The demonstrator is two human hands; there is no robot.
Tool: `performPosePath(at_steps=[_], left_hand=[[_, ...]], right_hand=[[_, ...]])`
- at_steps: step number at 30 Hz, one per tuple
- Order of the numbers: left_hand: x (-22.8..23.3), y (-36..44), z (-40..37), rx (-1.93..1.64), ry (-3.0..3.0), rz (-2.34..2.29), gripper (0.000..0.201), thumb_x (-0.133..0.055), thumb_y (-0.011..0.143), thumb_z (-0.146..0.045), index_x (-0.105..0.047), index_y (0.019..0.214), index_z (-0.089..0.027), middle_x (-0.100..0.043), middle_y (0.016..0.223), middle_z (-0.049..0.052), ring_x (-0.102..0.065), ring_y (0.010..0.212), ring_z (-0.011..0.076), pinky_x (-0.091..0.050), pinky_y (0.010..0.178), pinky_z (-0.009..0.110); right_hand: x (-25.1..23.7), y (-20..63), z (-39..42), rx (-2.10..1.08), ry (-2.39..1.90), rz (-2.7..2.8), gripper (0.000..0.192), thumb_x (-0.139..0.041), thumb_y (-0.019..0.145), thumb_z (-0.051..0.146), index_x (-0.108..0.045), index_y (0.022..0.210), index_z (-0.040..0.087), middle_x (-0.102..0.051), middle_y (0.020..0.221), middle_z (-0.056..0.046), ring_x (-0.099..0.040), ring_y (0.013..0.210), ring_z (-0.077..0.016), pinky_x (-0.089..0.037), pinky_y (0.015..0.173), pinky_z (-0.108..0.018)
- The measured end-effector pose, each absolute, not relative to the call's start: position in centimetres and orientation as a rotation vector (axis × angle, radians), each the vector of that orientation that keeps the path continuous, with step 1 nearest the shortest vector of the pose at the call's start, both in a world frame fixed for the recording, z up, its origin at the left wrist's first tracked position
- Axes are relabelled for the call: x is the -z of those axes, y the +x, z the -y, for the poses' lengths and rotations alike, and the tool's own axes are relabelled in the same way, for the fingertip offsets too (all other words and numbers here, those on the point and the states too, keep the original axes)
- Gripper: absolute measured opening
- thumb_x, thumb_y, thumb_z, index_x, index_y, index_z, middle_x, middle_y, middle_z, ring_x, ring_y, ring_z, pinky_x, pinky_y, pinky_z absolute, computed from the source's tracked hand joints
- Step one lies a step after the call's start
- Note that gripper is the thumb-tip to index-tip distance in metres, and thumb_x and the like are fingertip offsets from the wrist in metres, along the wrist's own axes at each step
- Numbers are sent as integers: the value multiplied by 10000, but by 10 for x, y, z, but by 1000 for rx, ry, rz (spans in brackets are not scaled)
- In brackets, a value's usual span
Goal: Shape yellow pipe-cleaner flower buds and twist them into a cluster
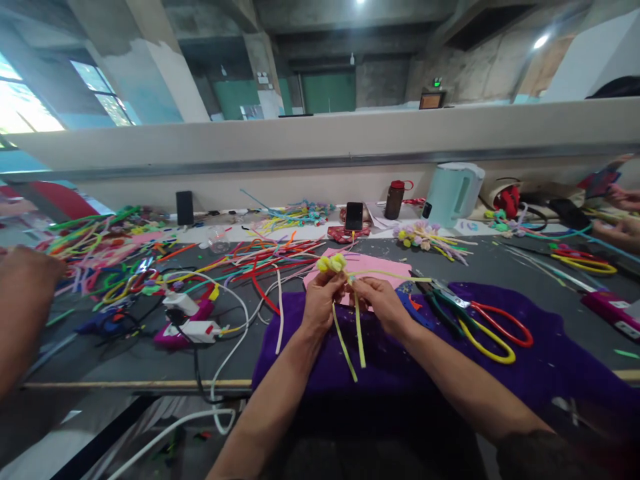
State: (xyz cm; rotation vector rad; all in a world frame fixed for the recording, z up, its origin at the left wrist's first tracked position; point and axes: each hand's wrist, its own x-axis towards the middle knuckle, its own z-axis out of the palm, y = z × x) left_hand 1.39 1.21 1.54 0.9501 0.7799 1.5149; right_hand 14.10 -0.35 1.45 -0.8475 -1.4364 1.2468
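Both hands meet over the near edge of the table (125,360): the left hand (323,303) is closed in a pinch around a small yellow pipe-cleaner flower (332,263), and the right hand (383,303) pinches the yellow-green stems (358,333) just below it, whose loose ends hang down between the wrists. Largest under them is the dark grey table, and on its near edge, directly beneath the hands, a purple cloth (500,373) spreads toward the right. A long heap of coloured pipe cleaners (150,257) covers the left half toward the far edge. A pale green kettle (454,192) stands at the far edge right of centre, with a dark bottle (395,199) just beside it and a phone (354,216) propped further left. A pink sheet (373,263) lies behind the hands, touching the cloth's far side. Scissors with red and yellow handles (480,320) rest on the cloth to the right of the right hand. A white charger (197,330) with cables sits left of the cloth. Another person's forearm (23,300) enters at the left edge, and other hands (623,213) work at the far right corner.
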Motion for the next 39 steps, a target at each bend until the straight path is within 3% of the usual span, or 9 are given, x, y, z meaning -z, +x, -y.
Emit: performPosePath(at_steps=[2,5,11,14,18,21,24,28,39], left_hand=[[-18,8,-15,-1503,926,-795,199,-713,616,-264,-602,717,-133,-530,521,-43,-429,408,32,-273,379,158],[-21,2,-16,-1431,987,-815,206,-672,663,-303,-595,689,-114,-546,504,-22,-421,378,28,-265,361,154],[-21,4,-12,-1344,1073,-845,218,-685,658,-315,-582,709,-130,-563,554,-27,-446,396,28,-275,363,148],[-18,5,-10,-1279,1136,-876,226,-687,660,-328,-581,717,-137,-552,553,-33,-463,412,37,-289,380,154],[-12,6,-10,-1206,1247,-934,238,-672,675,-350,-600,711,-126,-566,569,-15,-458,416,41,-293,394,165],[-11,7,-10,-1212,1276,-932,239,-669,676,-354,-603,704,-126,-554,544,-18,-445,409,47,-280,388,169],[-13,8,-8,-1206,1252,-912,234,-671,670,-348,-588,683,-130,-561,542,-17,-462,419,52,-300,403,168],[-14,9,-6,-1099,1274,-892,247,-654,684,-364,-579,661,-129,-598,582,8,-503,434,66,-322,397,169],[-10,10,-11,-1122,1066,-798,247,-719,620,-306,-599,741,-127,-612,661,3,-490,472,44,-348,433,154]], right_hand=[[-16,144,10,-846,-891,1672,246,-482,817,351,-612,720,166,-582,643,-21,-496,578,-118,-375,559,-235],[-18,151,17,-363,-806,1894,229,-488,827,271,-598,653,173,-566,595,-13,-495,571,-114,-374,594,-245],[-21,158,18,-157,-661,1831,78,-554,786,186,-620,827,179,-639,745,-46,-559,707,-149,-419,687,-283],[-20,156,9,-364,-849,1697,122,-572,779,259,-629,859,187,-634,786,-51,-551,700,-156,-424,660,-290],[-17,152,-5,-1013,-866,1427,177,-623,719,337,-605,780,172,-609,704,-9,-530,606,-123,-414,564,-248],[-17,150,-9,-1267,-888,1221,238,-690,631,337,-575,739,159,-533,596,40,-409,463,-65,-309,430,-200],[-19,150,-7,-1338,-877,1175,302,-719,581,311,-568,795,161,-513,610,51,-356,444,-47,-231,390,-187],[-22,150,-4,-1369,-809,1197,308,-713,572,284,-567,816,166,-536,649,40,-410,479,-60,-245,403,-192],[-17,150,-10,-1358,-831,1189,251,-665,651,329,-538,785,160,-530,567,43,-367,427,-53,-213,399,-195]])
